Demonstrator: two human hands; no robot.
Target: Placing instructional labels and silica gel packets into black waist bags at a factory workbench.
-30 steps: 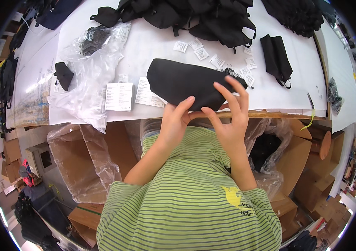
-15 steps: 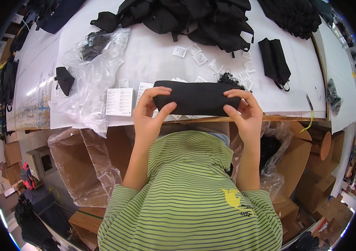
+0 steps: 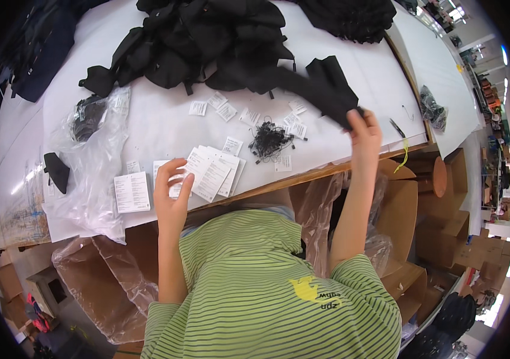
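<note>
My right hand (image 3: pixel 363 133) grips the near end of a black fabric pouch (image 3: pixel 330 87) at the right side of the white table (image 3: pixel 165 125). My left hand (image 3: pixel 172 190) hangs open over a stack of white paper cards (image 3: pixel 212 171) near the table's front edge, fingers spread, holding nothing. A small tangle of black strings (image 3: pixel 269 139) lies between the two hands, with several small white tags (image 3: pixel 225 110) scattered around it.
A heap of black bags (image 3: pixel 207 42) fills the back of the table. Clear plastic bags (image 3: pixel 90 173) lie at the left beside another printed card (image 3: pixel 131 192). Open cardboard boxes lined with plastic (image 3: pixel 105 269) stand below the table edge, left and right.
Both hands held a black pouch at the table edge; that pouch is gone from there. My right hand has reached right and taken hold of another pouch; my left has opened over the cards.
</note>
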